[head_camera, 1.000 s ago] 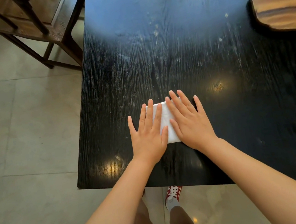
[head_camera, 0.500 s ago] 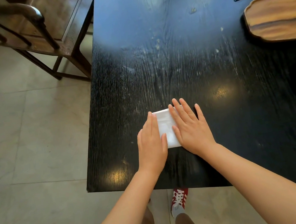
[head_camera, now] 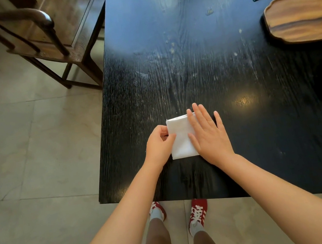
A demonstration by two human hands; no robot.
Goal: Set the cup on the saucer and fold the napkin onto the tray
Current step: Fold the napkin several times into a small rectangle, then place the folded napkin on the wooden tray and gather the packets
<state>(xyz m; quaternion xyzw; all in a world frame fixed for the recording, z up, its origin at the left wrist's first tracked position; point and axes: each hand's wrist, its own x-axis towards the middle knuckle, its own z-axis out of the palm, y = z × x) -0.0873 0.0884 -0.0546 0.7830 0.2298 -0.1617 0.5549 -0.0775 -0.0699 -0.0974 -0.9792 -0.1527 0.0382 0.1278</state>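
While the left hand [head_camera: 159, 144] pinches the folded white napkin's [head_camera: 180, 137] left edge with curled fingers, the right hand [head_camera: 208, 134] lies flat, fingers spread, on its right side. Both rest near the black desk's [head_camera: 168, 59] near-left corner; the wooden tray [head_camera: 302, 17] sits far right, a chair [head_camera: 42, 35] on tiled floor [head_camera: 28, 159].

- The napkin [head_camera: 180, 137] is plain white.
- The table [head_camera: 199, 59] is black with a vertical wood grain.
- At two o'clock, the tray [head_camera: 302, 17] is brown with dark streaks.
- The shoes [head_camera: 197, 212] are red with white laces.
- The floor [head_camera: 38, 158] is beige tile.
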